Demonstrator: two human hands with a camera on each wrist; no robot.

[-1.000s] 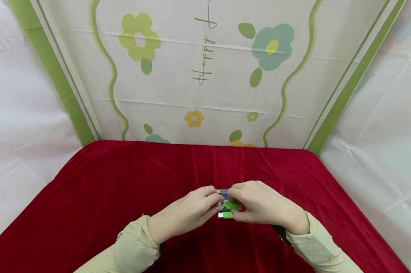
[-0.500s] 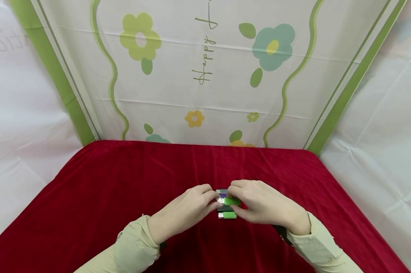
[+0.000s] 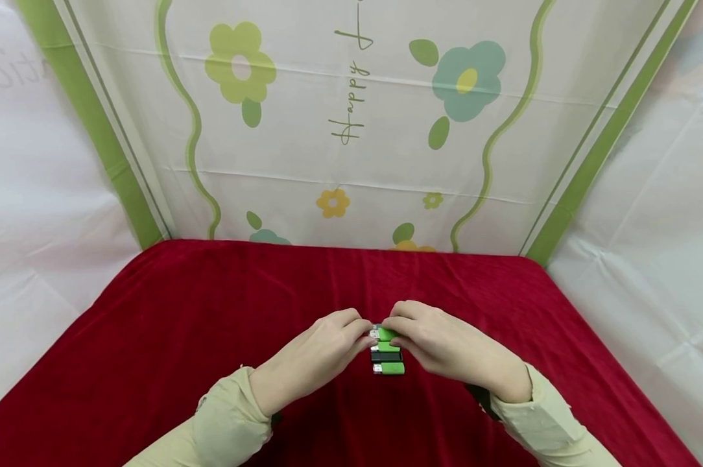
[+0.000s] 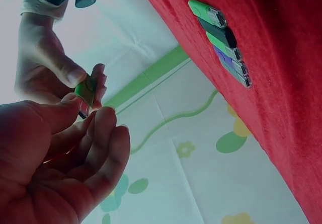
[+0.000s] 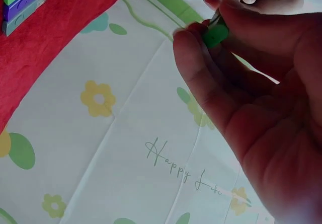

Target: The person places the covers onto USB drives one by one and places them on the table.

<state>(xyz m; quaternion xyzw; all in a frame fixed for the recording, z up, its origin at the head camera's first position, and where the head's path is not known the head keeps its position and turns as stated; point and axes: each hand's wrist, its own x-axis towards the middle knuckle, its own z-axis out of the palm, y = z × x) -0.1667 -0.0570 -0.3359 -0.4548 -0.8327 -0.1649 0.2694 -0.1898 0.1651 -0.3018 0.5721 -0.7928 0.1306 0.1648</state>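
Observation:
Above the table, both hands hold a green USB flash drive (image 4: 86, 90) with a metal plug. My right hand (image 3: 441, 337) pinches its green body between thumb and fingers. My left hand (image 3: 316, 350) pinches the plug end with its fingertips. Several more flash drives lie side by side on the red cloth: a green one (image 3: 393, 368), a black one (image 3: 386, 357), another green one (image 4: 217, 41), a purple one (image 4: 223, 57) and a grey one (image 4: 234, 73). Their plugs point left in the head view. There, the hands and held drive hide most of the purple and grey ones.
Red velvet cloth (image 3: 211, 311) covers the table. Behind it hangs a white curtain (image 3: 293, 149) with printed flowers and green edging. White fabric walls (image 3: 667, 259) enclose both sides.
Both hands, with the held green flash drive, have moved slightly up and away from the row. The green and black drives in the row now show more fully.

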